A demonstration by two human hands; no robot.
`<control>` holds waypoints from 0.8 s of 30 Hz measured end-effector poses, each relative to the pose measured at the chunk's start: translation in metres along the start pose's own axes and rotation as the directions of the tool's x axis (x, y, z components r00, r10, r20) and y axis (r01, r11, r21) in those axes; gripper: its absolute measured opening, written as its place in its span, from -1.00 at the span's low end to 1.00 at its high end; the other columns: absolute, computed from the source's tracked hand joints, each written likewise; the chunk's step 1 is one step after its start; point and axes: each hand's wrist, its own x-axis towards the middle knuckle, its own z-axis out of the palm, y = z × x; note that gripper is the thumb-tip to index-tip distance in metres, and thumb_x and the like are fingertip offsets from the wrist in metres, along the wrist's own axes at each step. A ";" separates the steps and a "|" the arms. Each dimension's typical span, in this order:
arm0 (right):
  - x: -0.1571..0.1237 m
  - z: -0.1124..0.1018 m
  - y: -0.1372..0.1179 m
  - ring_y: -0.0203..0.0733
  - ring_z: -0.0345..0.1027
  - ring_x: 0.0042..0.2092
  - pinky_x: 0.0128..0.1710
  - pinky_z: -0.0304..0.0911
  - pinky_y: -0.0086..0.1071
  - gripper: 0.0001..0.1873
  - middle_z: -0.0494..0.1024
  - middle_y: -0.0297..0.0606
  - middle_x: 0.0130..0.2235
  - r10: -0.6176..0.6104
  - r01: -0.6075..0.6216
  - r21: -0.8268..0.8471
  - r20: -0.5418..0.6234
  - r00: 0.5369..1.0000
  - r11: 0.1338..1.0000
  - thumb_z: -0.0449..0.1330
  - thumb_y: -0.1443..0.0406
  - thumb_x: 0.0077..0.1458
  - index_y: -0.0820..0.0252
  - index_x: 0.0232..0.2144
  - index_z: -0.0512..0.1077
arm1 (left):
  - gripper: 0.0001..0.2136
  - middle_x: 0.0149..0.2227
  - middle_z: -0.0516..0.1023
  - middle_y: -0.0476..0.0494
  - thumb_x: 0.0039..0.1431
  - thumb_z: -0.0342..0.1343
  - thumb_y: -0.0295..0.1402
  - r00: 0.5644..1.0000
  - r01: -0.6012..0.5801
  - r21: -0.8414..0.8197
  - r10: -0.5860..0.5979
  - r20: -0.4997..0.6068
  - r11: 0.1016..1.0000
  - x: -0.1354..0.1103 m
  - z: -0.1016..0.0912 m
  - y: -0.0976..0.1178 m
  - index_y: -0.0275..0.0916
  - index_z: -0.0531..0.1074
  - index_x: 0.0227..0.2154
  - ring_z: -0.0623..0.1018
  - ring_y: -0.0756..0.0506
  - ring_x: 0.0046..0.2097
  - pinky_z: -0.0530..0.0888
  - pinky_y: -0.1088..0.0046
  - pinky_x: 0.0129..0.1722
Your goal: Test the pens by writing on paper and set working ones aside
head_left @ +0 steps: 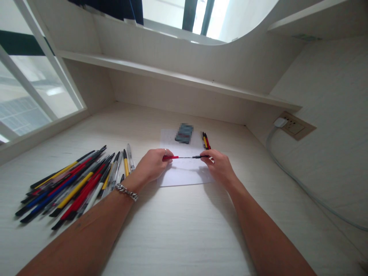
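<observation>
My left hand [153, 165] pinches a red pen barrel [172, 157] between thumb and fingers, and my right hand [220, 165] pinches a black pen end [197, 156] the same way. Between my two grips runs a thin refill [185, 157], joining red to black in one nearly straight line. Its long axis lies crosswise in front of me, close to level, roughly along the near edge of the white paper [186, 178]. The red barrel points its inner end rightward at the refill; the black end points its narrow part leftward. I cannot tell how far the refill reaches inside the barrel. I hold all this over the paper, which lies on the pale desk [178, 226].

Beyond my hands, a blurred-out dark item [184, 134] sits at the paper's far edge. Just past my right hand, a few pens [206, 141] point away from me. Left of my left forearm spreads a big pile of pens [76, 176], mostly slanting away and to the right.
</observation>
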 end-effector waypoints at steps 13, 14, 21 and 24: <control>-0.003 0.010 -0.020 -0.17 0.39 -0.23 -0.20 0.25 -0.32 -0.87 0.56 -0.26 -0.29 -0.094 0.095 -0.015 0.040 0.995 0.995 0.19 0.41 0.12 0.12 -0.31 0.51 | -0.76 -0.23 0.64 -0.13 0.17 0.08 -0.31 0.988 -0.119 -0.059 0.124 0.095 0.991 -0.001 0.003 0.007 -0.19 0.58 -0.18 0.56 -0.11 -0.23 0.40 0.43 -0.24; -0.003 0.011 -0.021 -0.17 0.38 -0.23 -0.20 0.25 -0.32 -0.88 0.55 -0.26 -0.29 -0.105 0.106 -0.013 0.035 0.994 0.994 0.20 0.41 0.12 0.12 -0.31 0.51 | -0.76 -0.22 0.64 -0.13 0.18 0.07 -0.31 0.986 -0.130 -0.063 0.136 0.101 0.989 -0.001 0.003 0.008 -0.20 0.58 -0.17 0.56 -0.11 -0.23 0.39 0.43 -0.23; -0.003 0.013 -0.023 -0.19 0.39 -0.24 -0.20 0.25 -0.32 -0.89 0.55 -0.27 -0.30 -0.204 0.205 0.060 -0.019 0.979 0.977 0.20 0.42 0.12 0.12 -0.34 0.49 | -0.72 -0.22 0.64 -0.14 0.27 -0.03 -0.29 0.974 -0.177 -0.060 0.184 0.135 0.982 -0.002 0.001 0.011 -0.19 0.58 -0.16 0.56 -0.10 -0.23 0.39 0.43 -0.25; -0.003 0.013 -0.023 -0.20 0.39 -0.24 -0.20 0.26 -0.33 -0.88 0.55 -0.26 -0.29 -0.224 0.227 0.107 -0.037 0.974 0.968 0.20 0.42 0.12 0.12 -0.35 0.50 | -0.75 -0.24 0.65 -0.12 0.25 0.00 -0.32 0.973 -0.190 -0.063 0.196 0.125 0.980 -0.002 0.001 0.011 -0.19 0.58 -0.19 0.56 -0.09 -0.25 0.39 0.44 -0.27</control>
